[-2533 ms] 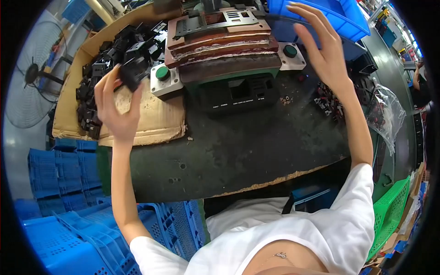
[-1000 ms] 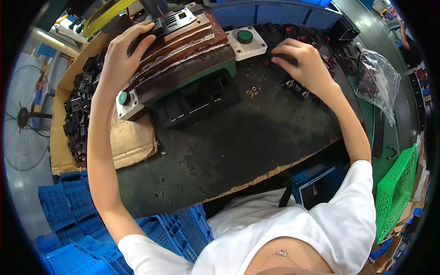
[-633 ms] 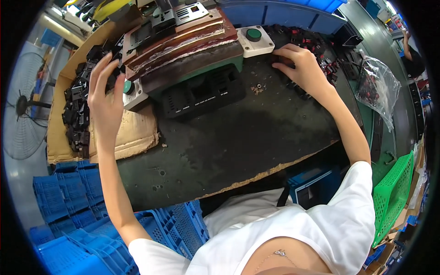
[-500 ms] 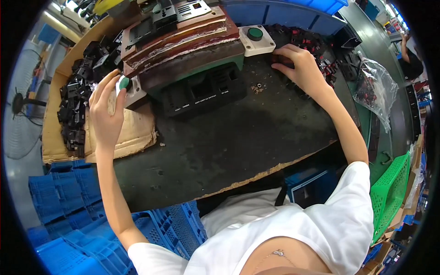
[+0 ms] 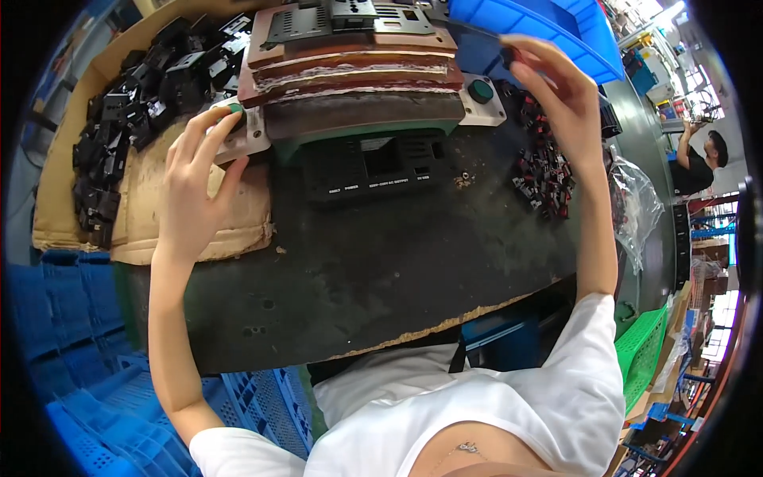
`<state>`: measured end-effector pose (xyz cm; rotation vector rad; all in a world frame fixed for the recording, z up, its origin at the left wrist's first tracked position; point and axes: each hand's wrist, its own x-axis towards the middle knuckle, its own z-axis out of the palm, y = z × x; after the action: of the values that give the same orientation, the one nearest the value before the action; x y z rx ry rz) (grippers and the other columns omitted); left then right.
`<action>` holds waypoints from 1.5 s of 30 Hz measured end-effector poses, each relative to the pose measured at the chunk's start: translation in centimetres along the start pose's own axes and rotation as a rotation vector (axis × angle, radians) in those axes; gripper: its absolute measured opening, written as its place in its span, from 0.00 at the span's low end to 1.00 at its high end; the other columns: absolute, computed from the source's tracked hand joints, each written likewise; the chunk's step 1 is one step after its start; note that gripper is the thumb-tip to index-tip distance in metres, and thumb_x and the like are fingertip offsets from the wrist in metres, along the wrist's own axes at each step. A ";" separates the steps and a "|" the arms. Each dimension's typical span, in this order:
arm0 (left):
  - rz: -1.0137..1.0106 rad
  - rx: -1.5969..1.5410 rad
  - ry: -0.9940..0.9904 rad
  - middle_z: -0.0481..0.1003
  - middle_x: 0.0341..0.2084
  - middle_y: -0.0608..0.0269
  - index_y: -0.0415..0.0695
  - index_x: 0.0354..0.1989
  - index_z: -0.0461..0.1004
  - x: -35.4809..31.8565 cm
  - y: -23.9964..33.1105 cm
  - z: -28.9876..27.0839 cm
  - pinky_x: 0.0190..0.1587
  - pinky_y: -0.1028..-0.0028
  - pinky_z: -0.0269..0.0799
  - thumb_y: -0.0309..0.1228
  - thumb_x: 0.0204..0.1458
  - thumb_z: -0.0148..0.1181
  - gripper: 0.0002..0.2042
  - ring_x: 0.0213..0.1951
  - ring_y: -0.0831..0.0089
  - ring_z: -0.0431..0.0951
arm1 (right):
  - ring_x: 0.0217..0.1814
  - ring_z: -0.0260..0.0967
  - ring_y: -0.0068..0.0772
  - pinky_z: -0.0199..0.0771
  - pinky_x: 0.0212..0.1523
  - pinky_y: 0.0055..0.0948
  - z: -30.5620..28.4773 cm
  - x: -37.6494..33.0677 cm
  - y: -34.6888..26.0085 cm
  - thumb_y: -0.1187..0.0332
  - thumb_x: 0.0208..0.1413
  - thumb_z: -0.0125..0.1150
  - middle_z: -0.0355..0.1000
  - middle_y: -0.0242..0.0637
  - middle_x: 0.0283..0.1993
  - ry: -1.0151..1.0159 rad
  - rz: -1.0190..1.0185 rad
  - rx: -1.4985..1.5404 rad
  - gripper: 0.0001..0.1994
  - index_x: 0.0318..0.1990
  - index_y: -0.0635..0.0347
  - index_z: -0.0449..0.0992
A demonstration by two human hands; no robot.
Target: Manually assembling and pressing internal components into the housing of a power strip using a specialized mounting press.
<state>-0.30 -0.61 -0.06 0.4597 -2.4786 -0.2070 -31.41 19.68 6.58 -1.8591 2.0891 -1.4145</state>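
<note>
My left hand [image 5: 189, 175] rests at the control box [image 5: 256, 131] on the left, its fingertips on the green push button [image 5: 236, 108]. Its thumb is spread apart and it holds nothing. My right hand [image 5: 568, 107] is raised near the blue bin, thumb and forefinger pinching a small dark part [image 5: 508, 56], partly hidden by the fingers. Between the hands stands a block of layered reddish plates [image 5: 354, 67] with a black slotted panel [image 5: 318, 25] on top. At its foot is a black plastic panel [image 5: 350, 179] with cut-outs. A second green button [image 5: 480, 91] sits on the right-hand box.
Black plastic parts [image 5: 191, 75] fill a cardboard box [image 5: 60, 171] at the left. Small red-and-black parts [image 5: 548, 159] are heaped at the right beside a clear plastic bag [image 5: 636, 207]. A blue bin [image 5: 588, 48] stands behind. Far right, another person [image 5: 699, 159] is visible.
My right hand has risen from beside the right button box toward the blue bin, now pinching a small dark part. My left hand stays at its button. The view has shifted.
</note>
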 end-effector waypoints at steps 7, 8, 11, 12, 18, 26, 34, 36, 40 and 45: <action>0.014 0.020 0.025 0.66 0.48 0.58 0.44 0.54 0.64 -0.2 0.0 0.4 0.52 0.65 0.61 0.26 0.45 0.59 0.24 0.49 0.57 0.66 | 0.52 0.63 0.33 0.62 0.52 0.30 4.7 6.6 -0.6 0.71 0.50 0.60 0.66 0.41 0.51 -0.106 -0.060 0.055 0.10 0.42 0.59 0.76; 0.008 0.016 0.045 0.66 0.48 0.57 0.44 0.55 0.63 -0.3 0.0 0.5 0.52 0.65 0.61 0.26 0.45 0.58 0.25 0.49 0.56 0.65 | 0.52 0.63 0.33 0.62 0.52 0.30 5.0 7.0 -0.1 0.71 0.50 0.60 0.66 0.41 0.51 -0.113 -0.065 0.056 0.10 0.42 0.59 0.76; 0.006 0.011 0.049 0.66 0.48 0.56 0.44 0.57 0.61 -0.1 0.2 0.5 0.52 0.64 0.60 0.27 0.45 0.59 0.27 0.49 0.56 0.65 | 0.52 0.63 0.31 0.61 0.54 0.29 5.2 8.0 2.5 0.68 0.51 0.61 0.66 0.38 0.51 -0.124 -0.204 -0.083 0.11 0.43 0.59 0.76; 0.005 0.014 0.051 0.66 0.48 0.56 0.44 0.57 0.60 -0.2 0.1 0.6 0.53 0.64 0.60 0.27 0.45 0.59 0.27 0.49 0.56 0.65 | 0.52 0.63 0.31 0.61 0.54 0.29 5.3 8.0 2.6 0.68 0.51 0.61 0.66 0.38 0.51 -0.130 -0.204 -0.082 0.11 0.43 0.59 0.76; 0.001 0.010 0.006 0.65 0.50 0.55 0.46 0.59 0.58 -0.4 0.0 0.4 0.52 0.63 0.61 0.24 0.46 0.58 0.29 0.51 0.55 0.64 | 0.53 0.63 0.31 0.62 0.53 0.30 5.7 7.7 -0.5 0.66 0.52 0.60 0.66 0.36 0.51 -0.179 0.207 0.124 0.12 0.43 0.60 0.76; 0.013 0.043 -0.002 0.65 0.50 0.54 0.44 0.58 0.58 -0.3 0.1 0.7 0.62 0.58 0.49 0.23 0.46 0.57 0.27 0.54 0.58 0.63 | 0.51 0.64 0.35 0.63 0.52 0.30 4.9 8.0 0.8 0.69 0.49 0.62 0.68 0.39 0.48 -0.179 -0.256 -0.174 0.11 0.41 0.61 0.76; 0.032 0.064 0.034 0.64 0.52 0.53 0.42 0.58 0.58 -0.3 0.1 0.7 0.64 0.56 0.42 0.23 0.46 0.56 0.27 0.58 0.58 0.60 | 0.48 0.66 0.36 0.65 0.49 0.30 5.1 7.8 -0.8 0.70 0.49 0.62 0.69 0.40 0.44 -0.175 -0.258 -0.242 0.11 0.41 0.62 0.76; 0.019 0.057 0.021 0.64 0.52 0.53 0.42 0.58 0.58 -0.3 0.1 0.6 0.64 0.56 0.42 0.23 0.46 0.56 0.27 0.59 0.58 0.59 | 0.46 0.66 0.36 0.66 0.48 0.30 5.1 7.8 -0.4 0.70 0.49 0.62 0.69 0.39 0.42 -0.171 -0.304 -0.247 0.11 0.41 0.62 0.75; 0.030 0.041 0.030 0.64 0.53 0.54 0.42 0.58 0.57 -0.2 0.1 0.7 0.64 0.56 0.42 0.22 0.46 0.56 0.27 0.59 0.58 0.59 | 0.45 0.66 0.35 0.66 0.46 0.29 5.0 7.9 -0.3 0.71 0.49 0.62 0.69 0.39 0.41 -0.170 -0.343 -0.240 0.11 0.40 0.63 0.75; 0.043 0.039 0.072 0.65 0.50 0.53 0.39 0.56 0.59 -0.2 0.1 0.8 0.64 0.59 0.44 0.25 0.47 0.55 0.25 0.59 0.58 0.59 | 0.43 0.66 0.36 0.66 0.45 0.30 5.3 7.7 -0.8 0.71 0.49 0.61 0.69 0.40 0.40 -0.164 -0.300 -0.266 0.10 0.39 0.65 0.75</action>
<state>-0.69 -0.40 -0.76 0.4220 -2.4231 -0.1225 -30.16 10.49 8.01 -2.3839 2.0707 -1.0161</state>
